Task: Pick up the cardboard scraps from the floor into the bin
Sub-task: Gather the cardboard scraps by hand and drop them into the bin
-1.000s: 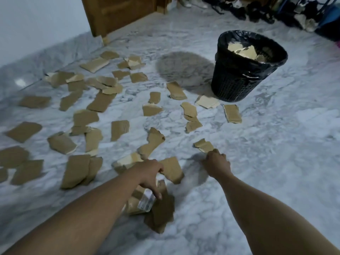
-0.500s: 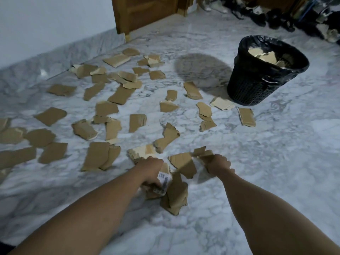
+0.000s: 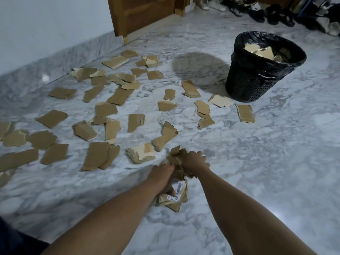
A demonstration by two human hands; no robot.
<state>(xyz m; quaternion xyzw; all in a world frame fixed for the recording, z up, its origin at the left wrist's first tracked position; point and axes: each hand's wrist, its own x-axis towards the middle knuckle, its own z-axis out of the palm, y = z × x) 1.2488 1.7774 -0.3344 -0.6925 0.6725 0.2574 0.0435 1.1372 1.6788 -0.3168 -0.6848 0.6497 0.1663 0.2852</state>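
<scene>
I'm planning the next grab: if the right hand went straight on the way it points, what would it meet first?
Probably the tall jagged scrap lying just beyond the right hand, up and left in view; depth is uncertain.

Both hands, left hand [image 3: 161,178] and right hand [image 3: 193,161], grip a bundle of torn brown cardboard scraps [image 3: 176,195] above the grey marble floor [image 3: 276,162], with the black mesh bin [image 3: 257,78] well apart.
</scene>
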